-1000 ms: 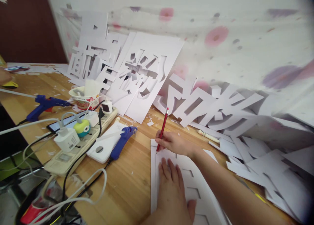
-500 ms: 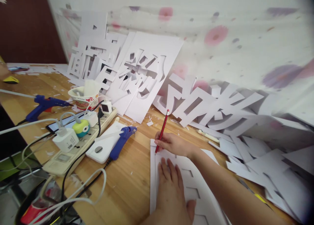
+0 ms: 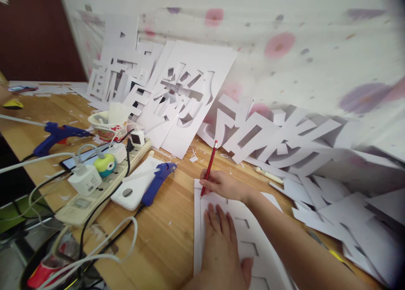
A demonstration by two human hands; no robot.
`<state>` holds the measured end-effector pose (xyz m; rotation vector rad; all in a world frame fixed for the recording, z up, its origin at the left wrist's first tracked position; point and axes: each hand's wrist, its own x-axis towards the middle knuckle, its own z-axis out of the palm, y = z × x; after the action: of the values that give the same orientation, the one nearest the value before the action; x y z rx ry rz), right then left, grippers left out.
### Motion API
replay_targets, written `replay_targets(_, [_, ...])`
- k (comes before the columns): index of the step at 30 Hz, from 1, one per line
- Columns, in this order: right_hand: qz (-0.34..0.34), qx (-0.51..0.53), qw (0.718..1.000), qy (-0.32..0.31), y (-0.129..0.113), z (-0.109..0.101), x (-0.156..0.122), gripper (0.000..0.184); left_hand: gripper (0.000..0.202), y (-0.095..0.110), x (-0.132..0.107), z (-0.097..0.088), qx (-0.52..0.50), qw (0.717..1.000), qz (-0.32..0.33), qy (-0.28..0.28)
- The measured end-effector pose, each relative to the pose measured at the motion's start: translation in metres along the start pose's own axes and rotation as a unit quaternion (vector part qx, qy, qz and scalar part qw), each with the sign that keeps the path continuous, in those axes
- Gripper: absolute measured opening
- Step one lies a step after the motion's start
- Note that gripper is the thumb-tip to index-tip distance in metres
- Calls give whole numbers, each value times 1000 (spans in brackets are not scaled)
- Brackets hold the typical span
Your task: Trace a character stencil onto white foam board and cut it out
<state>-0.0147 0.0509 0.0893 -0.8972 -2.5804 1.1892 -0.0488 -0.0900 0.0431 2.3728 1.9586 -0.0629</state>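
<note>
Right fingers (image 3: 213, 183) grasp a pencil (image 3: 211, 161); left fingers (image 3: 214, 219) lie flat on card (image 3: 260, 231); slots (image 3: 252, 248) look cut, marking seems unfinished.

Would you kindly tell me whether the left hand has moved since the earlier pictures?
No: judged against the nearer blue glue gun, the left hand shows no visible shift on the white sheet.
</note>
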Motion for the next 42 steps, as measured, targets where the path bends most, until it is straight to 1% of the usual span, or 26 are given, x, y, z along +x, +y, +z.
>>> replay_targets(5, [-3, 52, 999, 13, 5, 1, -1, 22, 72, -1, 1, -2, -27, 999, 1, -22])
replay_targets(8, [-5, 108, 993, 45, 8, 4, -4, 26, 73, -2, 1, -4, -37, 998, 1, -43])
replay_targets(10, [-7, 148, 985, 91, 10, 5, -8, 31, 72, -2, 1, -5, -35, 998, 4, -53])
replay_targets(12, [-9, 179, 971, 157, 12, 8, -15, 35, 73, -3, 0, -7, -33, 998, 11, -56])
replay_targets(16, [-5, 213, 929, 302, 14, 14, -40, 33, 75, -6, -2, -10, -35, 998, 25, -48])
replay_targets(18, [2, 222, 906, 359, 14, 18, -56, 30, 71, -8, -2, -13, -39, 998, 29, -36])
replay_targets(20, [12, 226, 888, 400, 14, 22, -74, 27, 63, -12, -2, -19, -42, 998, 36, -31])
replay_targets(24, [42, 254, 859, 441, 13, 28, -106, 24, 50, -27, -1, -30, -66, 992, 84, -61])
replay_targets(26, [61, 277, 853, 439, 14, 33, -119, 25, 54, -37, -1, -33, -81, 989, 105, -70])
replay_targets(28, [78, 284, 859, 419, 14, 40, -128, 30, 60, -48, 0, -36, -93, 986, 120, -75])
replay_targets(31, [89, 286, 883, 362, 8, 55, -135, 38, 65, -65, 2, -43, -109, 981, 130, -95])
replay_targets(33, [78, 276, 907, 308, 0, 63, -137, 39, 64, -75, 4, -48, -117, 978, 131, -115])
replay_targets(35, [60, 242, 936, 248, -12, 69, -138, 34, 63, -82, 6, -53, -127, 973, 136, -135])
replay_targets(37, [52, 197, 960, 191, -23, 73, -137, 22, 65, -86, 7, -56, -136, 968, 141, -156])
replay_targets(40, [50, 147, 980, 128, -36, 76, -135, 3, 71, -89, 9, -57, -145, 962, 145, -182])
replay_targets(42, [43, 121, 986, 104, -41, 77, -132, 4, 74, -90, 9, -56, -151, 960, 146, -186])
